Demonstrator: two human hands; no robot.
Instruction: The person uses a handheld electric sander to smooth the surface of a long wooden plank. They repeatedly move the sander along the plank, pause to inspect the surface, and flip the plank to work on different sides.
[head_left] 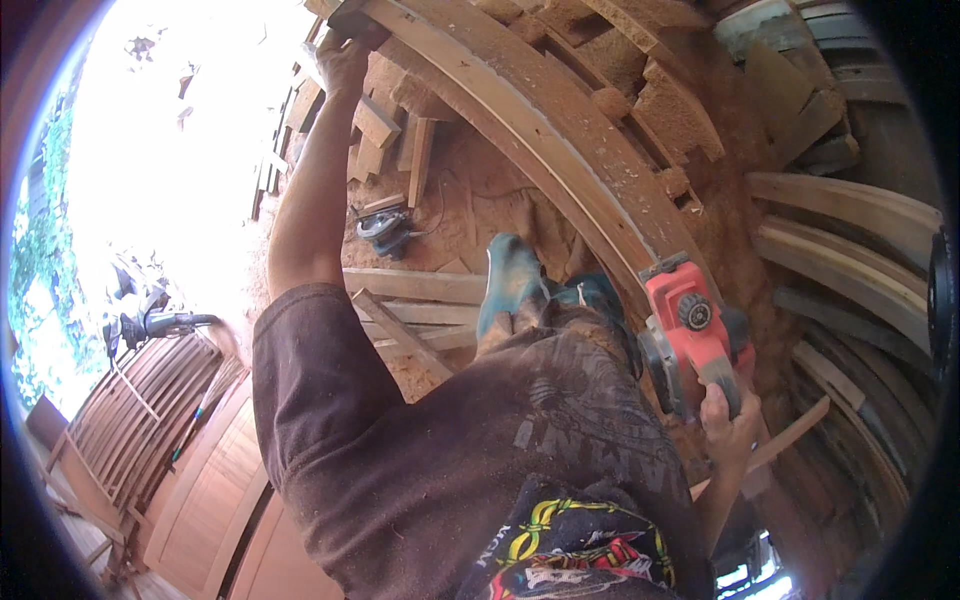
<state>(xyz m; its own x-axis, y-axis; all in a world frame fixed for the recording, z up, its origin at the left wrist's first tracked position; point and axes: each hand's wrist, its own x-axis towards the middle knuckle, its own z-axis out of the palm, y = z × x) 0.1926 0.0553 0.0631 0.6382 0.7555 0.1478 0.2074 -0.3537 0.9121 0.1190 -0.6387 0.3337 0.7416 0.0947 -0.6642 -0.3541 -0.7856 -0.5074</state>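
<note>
My right hand (728,425) is wrapped round the rear handle of a red electric hand planer (685,310), which has a black knob on top. The planer's front end sits at the near right end of a long wooden beam (560,130). A pale strip runs along the beam's length. My left arm reaches far forward, and my left hand (343,62) is closed at the beam's far end, by a dark block (357,22). Exactly what its fingers grip is hard to make out.
Offcuts (372,125) and a blue-grey power tool (384,230) with a cord lie on the dusty floor. Planks (425,285) lie before my shoes (510,275). Curved boards (850,205) are stacked at right; wooden panels (205,490) stand at lower left.
</note>
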